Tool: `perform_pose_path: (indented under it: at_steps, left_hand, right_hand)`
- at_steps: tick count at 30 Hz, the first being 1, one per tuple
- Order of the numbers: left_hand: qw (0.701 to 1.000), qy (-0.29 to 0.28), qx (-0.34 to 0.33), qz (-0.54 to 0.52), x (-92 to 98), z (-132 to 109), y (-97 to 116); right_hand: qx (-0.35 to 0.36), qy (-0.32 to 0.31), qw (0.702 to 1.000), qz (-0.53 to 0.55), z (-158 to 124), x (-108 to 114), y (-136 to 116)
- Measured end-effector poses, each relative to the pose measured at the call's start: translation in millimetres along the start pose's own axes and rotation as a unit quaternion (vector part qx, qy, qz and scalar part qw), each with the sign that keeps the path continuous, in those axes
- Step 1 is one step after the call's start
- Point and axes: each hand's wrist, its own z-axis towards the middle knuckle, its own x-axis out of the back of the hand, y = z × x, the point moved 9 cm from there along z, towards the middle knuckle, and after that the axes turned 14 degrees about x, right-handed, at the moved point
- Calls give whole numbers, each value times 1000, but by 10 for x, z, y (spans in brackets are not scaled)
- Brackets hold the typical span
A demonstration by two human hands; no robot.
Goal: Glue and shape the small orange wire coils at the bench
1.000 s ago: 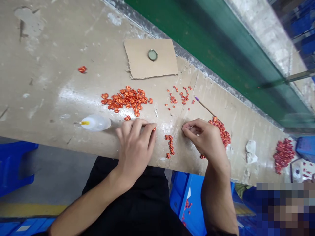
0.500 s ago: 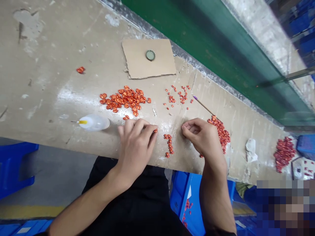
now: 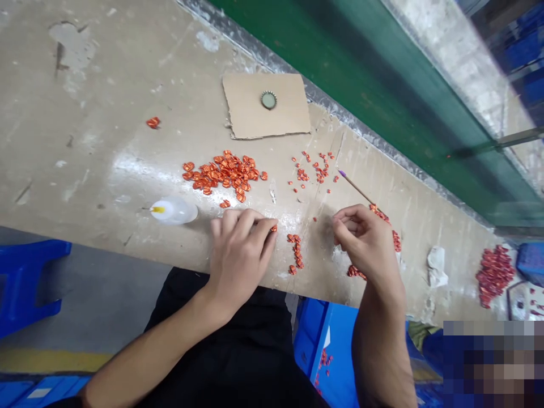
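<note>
Black clothes point(image 3: 221, 334), bare forearms point(image 3: 378, 351)

Cardboard point(image 3: 272, 122) on worktop point(image 3: 85, 170), near back edge; cap point(image 3: 268, 100) on cardboard. Before it, pile of pieces point(image 3: 223, 175); squeeze bottle point(image 3: 173, 211) left of pile, near front edge. Scattered bits point(image 3: 312, 173) right of pile. Short row point(image 3: 295, 252) between left hand point(image 3: 240, 255) and right hand point(image 3: 368, 249). Stick point(image 3: 357, 188) behind right hand; second pile point(image 3: 396, 241) beside it. Crumpled paper point(image 3: 437, 266) further right, third pile point(image 3: 493, 276) beyond. Crate point(image 3: 335, 340) below front edge
</note>
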Motion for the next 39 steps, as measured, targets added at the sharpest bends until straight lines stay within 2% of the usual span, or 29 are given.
perform_pose_path:
  at_steps: [3,8,20,25,31,33,36,39]
  left_hand:
    - [1000,4,1,9,16,0,10]
    - [1000,-15,4,20,2,-3,17]
    - [1000,-6,-4,22,-2,-7,19]
    - [1000,-3,-8,22,5,-7,20]
    - [999,-19,-5,26,-11,-3,21]
    - [999,-19,-7,28,-12,-4,25]
    - [999,-12,-11,27,-7,-4,31]
    - [1000,-11,-13,26,-11,-5,32]
  right_hand:
    - [-6,-23,1000,-14,-54,-44,40]
    - [50,-14,994,-92,-21,-171,-134]
    - [73,-39,990,-116,-4,-275,-231]
    - [139,-48,984,-101,12,-385,-375]
    - [258,-99,957,-91,33,-559,-584]
    - [278,-106,952,-75,33,-575,-635]
    - [250,-60,962,-89,46,-479,-652]
    - [154,-39,983,-96,37,-428,-566]
